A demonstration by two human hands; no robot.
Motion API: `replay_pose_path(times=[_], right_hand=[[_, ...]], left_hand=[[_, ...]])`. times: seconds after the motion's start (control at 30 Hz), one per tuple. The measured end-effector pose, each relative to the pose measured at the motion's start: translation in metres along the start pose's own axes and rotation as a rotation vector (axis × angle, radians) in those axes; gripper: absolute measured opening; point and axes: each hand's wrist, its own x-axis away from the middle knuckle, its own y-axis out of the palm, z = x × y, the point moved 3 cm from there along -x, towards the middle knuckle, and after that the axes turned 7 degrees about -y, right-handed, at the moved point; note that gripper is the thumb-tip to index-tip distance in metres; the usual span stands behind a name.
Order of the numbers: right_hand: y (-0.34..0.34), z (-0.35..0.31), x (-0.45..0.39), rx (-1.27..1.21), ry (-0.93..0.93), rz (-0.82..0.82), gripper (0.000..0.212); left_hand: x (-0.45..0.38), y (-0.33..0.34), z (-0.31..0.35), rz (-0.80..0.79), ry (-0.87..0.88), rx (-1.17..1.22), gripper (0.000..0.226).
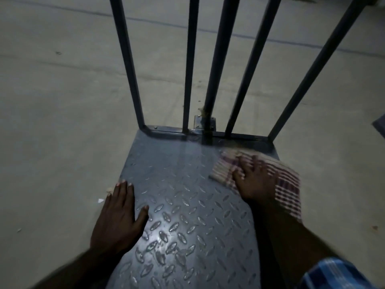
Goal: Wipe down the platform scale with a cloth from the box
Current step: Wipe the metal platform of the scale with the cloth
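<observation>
The platform scale (183, 184) is a grey diamond-tread steel plate lying on the floor in front of me. A striped red-and-white cloth (287, 184) lies on its far right corner, blurred by motion. My right hand (256, 180) presses flat on the cloth with fingers spread. On the plate's left edge rests my left hand (118, 217), flat and holding nothing, fingers apart. No box is in view.
Dark upright metal bars (191, 65) rise from the scale's back edge, with a bracket (203, 122) at their base. Pale concrete floor (62, 101) surrounds the scale. Small scraps of litter (109, 190) lie by my left fingertips. A blue checked garment (337, 274) shows bottom right.
</observation>
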Motion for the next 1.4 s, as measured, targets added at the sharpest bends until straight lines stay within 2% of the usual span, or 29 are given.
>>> replay_pose_path(times=[0.07, 0.1, 0.13, 0.27, 0.33, 0.4, 0.53, 0.6, 0.73, 0.83, 1.0, 1.2, 1.33, 1.4], right_hand=[[0.003, -0.004, -0.009, -0.02, 0.199, 0.002, 0.068], [0.007, -0.009, -0.015, -0.034, 0.243, 0.013, 0.07], [0.011, -0.019, -0.019, -0.026, 0.207, 0.015, 0.071], [0.02, -0.083, -0.016, -0.031, -0.214, 0.013, 0.064], [0.013, -0.106, -0.006, -0.054, -0.322, 0.038, 0.063], [0.013, -0.115, -0.005, -0.082, -0.267, 0.067, 0.063], [0.017, -0.152, -0.021, -0.094, -0.023, 0.047, 0.068], [0.019, -0.187, -0.026, -0.092, -0.126, 0.065, 0.07], [0.026, -0.255, -0.013, -0.165, -0.541, 0.137, 0.059], [0.026, -0.261, -0.012, -0.21, -0.608, 0.16, 0.058], [0.022, -0.263, -0.049, -0.176, -0.431, 0.082, 0.066], [0.026, -0.291, -0.058, -0.139, -0.728, 0.071, 0.058], [0.024, -0.291, -0.064, -0.127, -0.684, 0.066, 0.061], [0.021, -0.285, -0.075, -0.105, -0.604, 0.038, 0.065]], left_hand=[[0.0, 0.001, -0.001, 0.002, 0.0, 0.008, 0.091], [-0.001, 0.001, -0.002, 0.006, 0.003, 0.005, 0.09], [-0.001, 0.001, -0.002, 0.012, 0.006, 0.0, 0.089], [0.001, 0.003, -0.002, 0.016, 0.004, 0.009, 0.089], [0.0, 0.002, -0.001, 0.015, 0.004, 0.007, 0.089], [0.001, 0.001, 0.001, 0.027, 0.0, 0.013, 0.088], [0.001, 0.0, 0.001, 0.03, 0.003, 0.026, 0.087], [0.001, 0.0, 0.001, 0.042, 0.004, 0.04, 0.086], [0.0, -0.002, 0.0, 0.051, 0.049, 0.063, 0.08], [0.0, -0.006, 0.0, 0.058, 0.07, 0.097, 0.08], [0.001, 0.002, -0.004, 0.04, 0.039, 0.028, 0.078], [0.001, 0.008, -0.007, 0.089, 0.049, 0.045, 0.078], [0.001, 0.007, -0.007, 0.076, 0.039, 0.033, 0.077], [0.0, 0.008, -0.007, 0.085, 0.048, 0.014, 0.077]])
